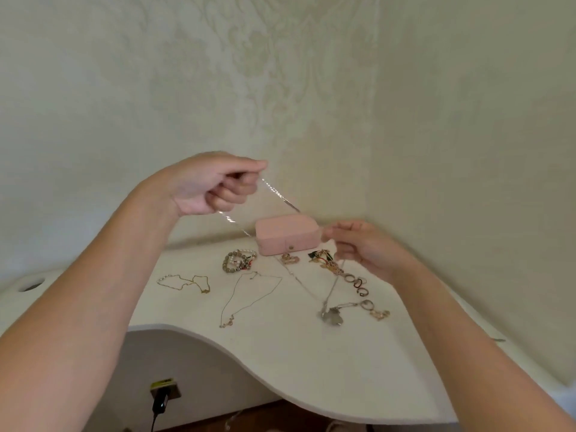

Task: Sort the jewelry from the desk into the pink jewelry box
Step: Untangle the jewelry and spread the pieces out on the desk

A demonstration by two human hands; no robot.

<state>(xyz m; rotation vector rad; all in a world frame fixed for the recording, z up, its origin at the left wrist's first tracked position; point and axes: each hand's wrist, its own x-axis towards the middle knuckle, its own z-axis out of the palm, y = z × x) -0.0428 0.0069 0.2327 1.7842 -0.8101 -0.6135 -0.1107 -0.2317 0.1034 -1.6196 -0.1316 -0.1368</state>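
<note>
Our left hand pinches the silver chain between thumb and forefinger, lifted so it hangs untangled, we judge, while the curled fingers of our right hand seem to pinch its lower run, just beside the closed pink jewelry box.

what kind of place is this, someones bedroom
Likely a home bedroom or dressing corner: patterned wallpaper, a curved white desk set into the corner, and a pink jewelry box with bracelets and rings spread before it.
</note>
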